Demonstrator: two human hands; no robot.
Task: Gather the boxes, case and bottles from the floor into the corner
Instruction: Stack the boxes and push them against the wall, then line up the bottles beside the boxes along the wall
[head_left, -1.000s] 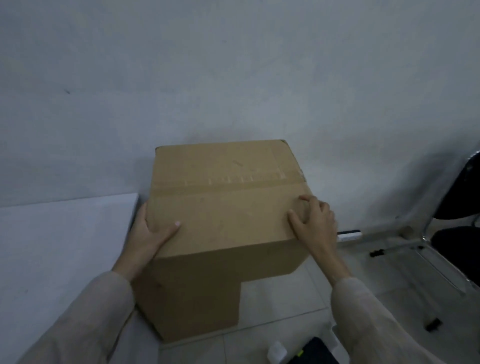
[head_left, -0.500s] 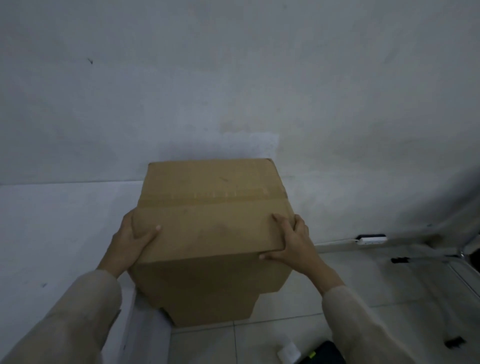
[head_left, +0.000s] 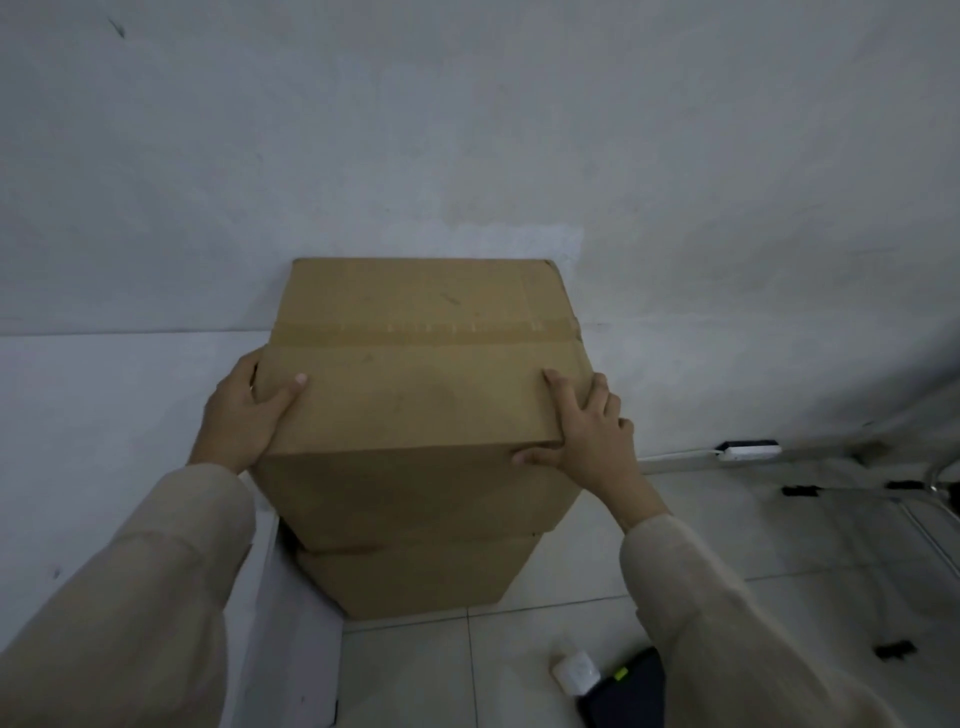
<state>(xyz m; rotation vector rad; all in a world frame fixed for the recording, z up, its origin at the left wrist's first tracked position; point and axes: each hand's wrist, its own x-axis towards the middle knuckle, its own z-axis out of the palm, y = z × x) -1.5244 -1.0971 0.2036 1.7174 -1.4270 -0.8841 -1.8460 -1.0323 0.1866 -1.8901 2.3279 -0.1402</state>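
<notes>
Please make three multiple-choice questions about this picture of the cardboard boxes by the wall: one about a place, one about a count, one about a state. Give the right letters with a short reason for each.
1. Where is the upper box?
A. on top of the lower box
B. on the bare floor
C. on a chair

2. How many hands touch the upper box?
A. none
B. one
C. two

3. What is the state of the upper box's top?
A. flaps standing open
B. closed, tape across the seam
C. torn away

Answers:
1 A: the lower box shows directly beneath it, on the tiled floor against the wall.
2 C: the left hand holds its left edge and the right hand holds its near right corner.
3 B: the top lies flat, with a tape strip running across it.
</notes>
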